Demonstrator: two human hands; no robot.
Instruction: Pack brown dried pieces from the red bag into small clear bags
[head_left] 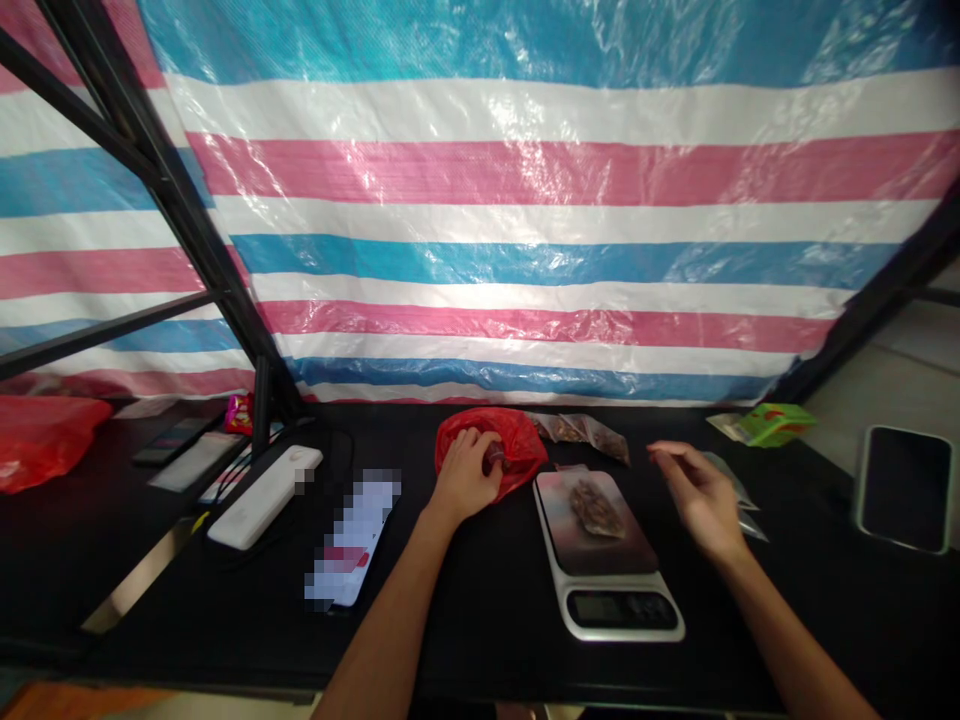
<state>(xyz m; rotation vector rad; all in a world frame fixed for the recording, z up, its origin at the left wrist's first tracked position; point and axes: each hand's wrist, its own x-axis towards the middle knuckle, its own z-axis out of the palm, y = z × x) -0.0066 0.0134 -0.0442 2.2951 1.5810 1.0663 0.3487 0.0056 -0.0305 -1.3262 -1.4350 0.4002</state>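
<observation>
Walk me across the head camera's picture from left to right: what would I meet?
Red plastic bag, white power bank, blurred phone, left hand, digital kitchen scale, right hand, dark-screened tablet

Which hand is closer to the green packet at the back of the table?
Right: the right hand is in front of and left of the green packet, not touching it. The left hand is much farther left, on the red plastic bag.

Left forearm (382, 630) and right forearm (795, 640) are bare.
</observation>
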